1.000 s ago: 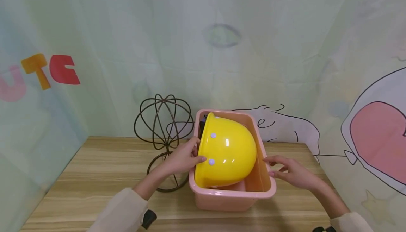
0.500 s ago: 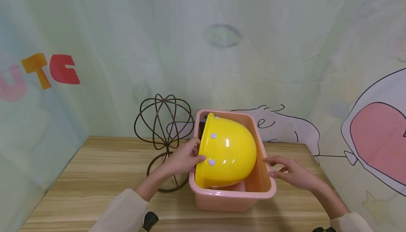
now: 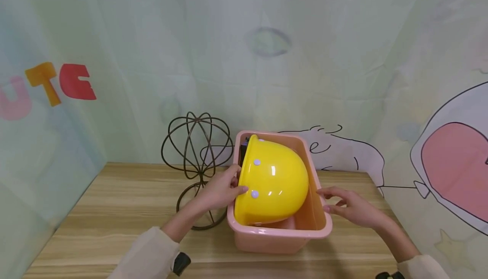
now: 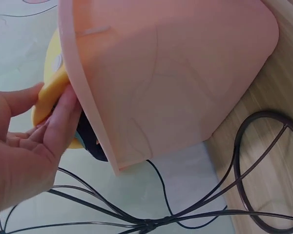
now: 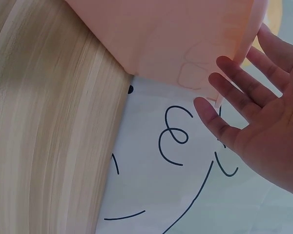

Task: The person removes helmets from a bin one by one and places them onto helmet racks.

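A shiny yellow safety helmet point(image 3: 278, 177) with pale round studs lies on its side in a pink plastic bin point(image 3: 280, 232). My left hand point(image 3: 219, 190) pinches the helmet's brim over the bin's left wall. In the left wrist view, the thumb point(image 4: 22, 99) is on the outer face of the yellow brim and the other fingers are behind it. Something black point(image 4: 90, 136) shows beside those fingers, inside the rim. My right hand point(image 3: 352, 207) touches the bin's right rim with thumb and forefinger; the right wrist view has its other fingers spread loosely along the outer wall.
Left of the bin, close to it, stands a dark wire stand point(image 3: 197, 143) with a globe-shaped top and a ring base. Bin and stand are on a wood-grain table point(image 3: 126, 203). A printed curtain point(image 3: 213, 59) hangs behind and along the sides.
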The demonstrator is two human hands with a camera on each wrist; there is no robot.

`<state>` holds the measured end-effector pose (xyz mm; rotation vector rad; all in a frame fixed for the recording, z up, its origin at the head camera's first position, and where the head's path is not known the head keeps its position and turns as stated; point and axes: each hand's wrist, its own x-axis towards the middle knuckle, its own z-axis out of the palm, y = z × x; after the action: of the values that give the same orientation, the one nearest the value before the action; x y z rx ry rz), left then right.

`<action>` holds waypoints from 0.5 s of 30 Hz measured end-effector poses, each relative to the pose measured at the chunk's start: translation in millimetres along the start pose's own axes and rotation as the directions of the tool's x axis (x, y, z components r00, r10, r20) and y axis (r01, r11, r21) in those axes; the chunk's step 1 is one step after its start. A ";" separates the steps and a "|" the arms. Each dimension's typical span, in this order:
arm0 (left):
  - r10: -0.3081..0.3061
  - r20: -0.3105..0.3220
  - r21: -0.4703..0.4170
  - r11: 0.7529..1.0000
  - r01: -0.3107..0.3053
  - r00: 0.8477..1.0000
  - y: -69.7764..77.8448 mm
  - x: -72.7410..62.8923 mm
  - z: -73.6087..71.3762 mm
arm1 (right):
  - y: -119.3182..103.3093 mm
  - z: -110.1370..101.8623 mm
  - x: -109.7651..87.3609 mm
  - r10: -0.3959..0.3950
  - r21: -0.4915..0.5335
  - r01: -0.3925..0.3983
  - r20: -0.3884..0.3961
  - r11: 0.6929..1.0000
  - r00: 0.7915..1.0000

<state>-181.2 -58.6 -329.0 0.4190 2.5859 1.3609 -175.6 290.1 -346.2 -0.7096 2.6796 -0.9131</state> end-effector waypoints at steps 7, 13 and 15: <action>0.025 0.016 -0.024 0.999 -0.025 1.000 -0.9 1.2 -1.5 | -1.1 -1.1 0.1 -0.002 0.001 0.002 -0.003 1.000 1.000; 0.036 0.035 -0.104 0.994 -0.032 0.999 -1.0 2.2 -1.8 | -3.1 -3.0 0.1 -0.018 0.005 0.018 -0.001 1.000 1.000; 0.028 0.038 -0.131 0.991 -0.022 0.999 -0.3 2.2 -1.6 | -3.1 -3.1 -0.1 -0.020 0.008 0.020 0.001 1.000 1.000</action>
<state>-183.8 -59.3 -328.4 0.4537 2.4507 1.5038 -175.5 289.6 -341.9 -0.7354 2.6710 -0.9281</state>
